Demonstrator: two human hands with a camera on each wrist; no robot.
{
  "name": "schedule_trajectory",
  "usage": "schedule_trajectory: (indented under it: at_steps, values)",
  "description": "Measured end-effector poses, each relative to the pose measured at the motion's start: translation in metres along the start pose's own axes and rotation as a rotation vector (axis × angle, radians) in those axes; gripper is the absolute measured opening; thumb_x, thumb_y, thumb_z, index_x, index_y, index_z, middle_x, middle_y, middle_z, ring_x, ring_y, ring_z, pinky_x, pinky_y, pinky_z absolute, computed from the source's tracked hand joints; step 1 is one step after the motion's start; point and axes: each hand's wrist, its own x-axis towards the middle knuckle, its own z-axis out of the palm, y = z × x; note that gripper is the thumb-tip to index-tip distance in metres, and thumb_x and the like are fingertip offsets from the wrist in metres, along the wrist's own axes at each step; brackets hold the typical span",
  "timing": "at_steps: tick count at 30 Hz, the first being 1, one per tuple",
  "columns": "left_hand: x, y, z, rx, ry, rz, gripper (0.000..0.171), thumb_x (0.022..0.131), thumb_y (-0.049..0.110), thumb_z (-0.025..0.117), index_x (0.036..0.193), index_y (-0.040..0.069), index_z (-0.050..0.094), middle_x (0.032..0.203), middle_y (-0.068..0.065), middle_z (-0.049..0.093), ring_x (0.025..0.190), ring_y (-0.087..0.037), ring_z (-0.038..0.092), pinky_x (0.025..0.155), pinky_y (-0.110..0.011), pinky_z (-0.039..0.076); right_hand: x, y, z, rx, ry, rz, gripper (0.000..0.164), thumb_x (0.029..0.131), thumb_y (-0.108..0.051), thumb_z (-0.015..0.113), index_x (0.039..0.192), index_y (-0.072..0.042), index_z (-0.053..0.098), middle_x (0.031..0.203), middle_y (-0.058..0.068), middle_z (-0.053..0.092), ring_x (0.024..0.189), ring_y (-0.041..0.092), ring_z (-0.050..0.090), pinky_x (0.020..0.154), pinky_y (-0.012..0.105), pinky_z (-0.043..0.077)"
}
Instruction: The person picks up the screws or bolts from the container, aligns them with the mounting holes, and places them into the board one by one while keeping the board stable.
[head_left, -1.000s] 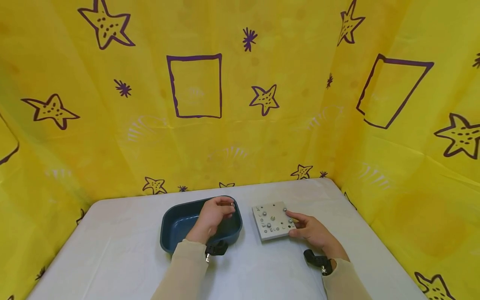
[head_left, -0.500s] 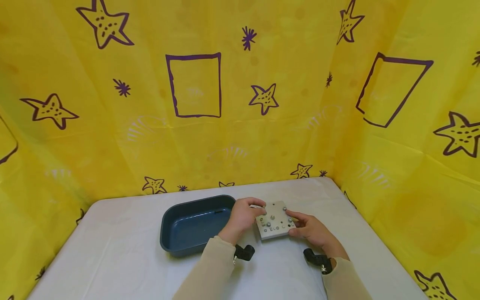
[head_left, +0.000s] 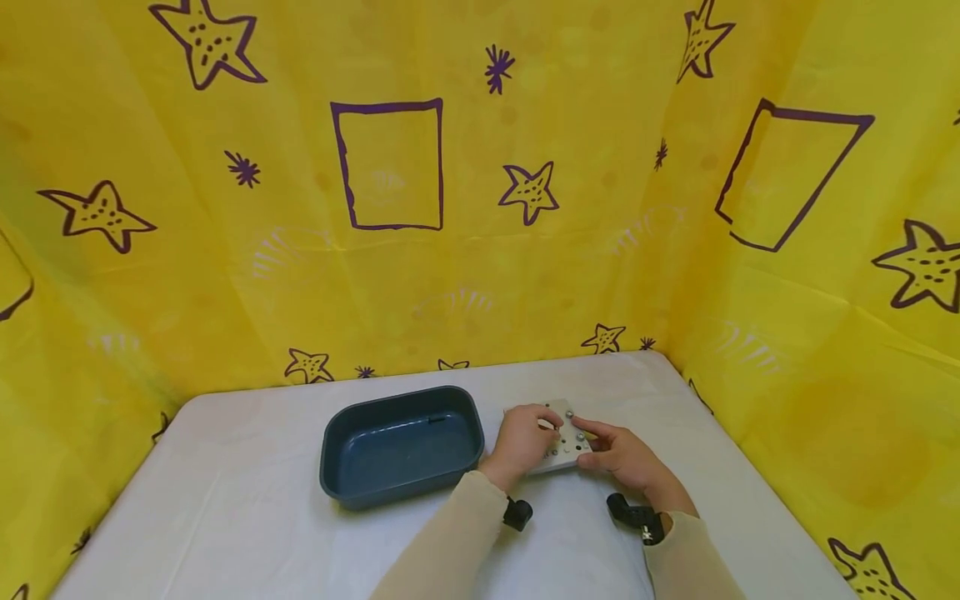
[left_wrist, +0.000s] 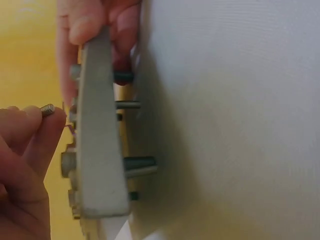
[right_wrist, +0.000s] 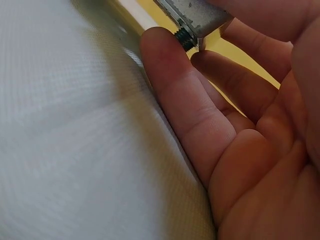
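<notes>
A thick pale metal plate (head_left: 558, 407) with holes and several bolts is held just off the white table, slightly tilted. My right hand (head_left: 628, 458) grips its right edge, thumb on the near side and fingers at the far side and below. Over the plate's left part is my left hand (head_left: 522, 442), pinching a small screw (left_wrist: 47, 110) between thumb and finger. In the left wrist view the screw's threaded end points toward the plate's top face, apart from it. Bolt shanks (left_wrist: 140, 166) stick out underneath. One dark threaded bolt (right_wrist: 185, 39) shows beside a right fingertip.
A dark blue bin (head_left: 397, 460) stands on the white table (head_left: 247, 492) left of the plate, with a small dark mark on its far inner wall. Yellow patterned cloth (head_left: 465, 267) hangs behind and along both sides of the table.
My left hand has moved right, from above the bin to over the plate, with the small screw in its fingers. The right hand and the plate have stayed nearly still.
</notes>
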Motion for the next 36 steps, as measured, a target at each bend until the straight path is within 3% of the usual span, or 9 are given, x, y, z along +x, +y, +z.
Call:
schedule_trajectory:
  at_steps: [10, 17, 23, 36]
  values:
    - [0.003, -0.001, 0.011, 0.145, -0.003, 0.094, 0.014, 0.085, 0.003, 0.076, 0.090, 0.016, 0.078, 0.093, 0.009, 0.071, 0.100, -0.016, 0.064, 0.091, -0.034, 0.049, -0.002, -0.004, 0.001, 0.018, -0.001, -0.011, 0.072, 0.086, -0.021, 0.080, 0.148, -0.008, 0.048, 0.116, 0.017, 0.067, 0.101, 0.026, 0.063, 0.082, 0.030, 0.050]
    - [0.004, -0.002, 0.015, 0.171, 0.012, 0.133, 0.014, 0.083, 0.003, 0.077, 0.091, 0.015, 0.079, 0.091, 0.009, 0.072, 0.098, -0.015, 0.065, 0.088, -0.031, 0.050, -0.008, -0.016, 0.002, 0.007, -0.005, -0.011, 0.068, 0.088, -0.015, 0.077, 0.148, -0.004, 0.047, 0.117, 0.019, 0.066, 0.102, 0.029, 0.063, 0.083, 0.029, 0.050]
    - [0.004, -0.003, 0.016, 0.207, 0.014, 0.184, 0.013, 0.083, 0.004, 0.077, 0.091, 0.014, 0.078, 0.092, 0.007, 0.072, 0.094, -0.013, 0.065, 0.085, -0.028, 0.050, -0.004, -0.006, 0.000, 0.016, 0.005, -0.007, 0.070, 0.086, -0.020, 0.079, 0.148, -0.009, 0.048, 0.119, 0.017, 0.066, 0.102, 0.026, 0.063, 0.082, 0.029, 0.051]
    - [0.002, -0.002, 0.015, 0.218, -0.024, 0.158, 0.015, 0.087, 0.004, 0.075, 0.097, 0.014, 0.079, 0.099, 0.006, 0.072, 0.104, -0.015, 0.064, 0.093, -0.031, 0.048, -0.003, -0.003, -0.001, 0.051, -0.014, -0.016, 0.071, 0.086, -0.019, 0.080, 0.149, -0.008, 0.047, 0.118, 0.017, 0.066, 0.101, 0.028, 0.063, 0.081, 0.030, 0.052]
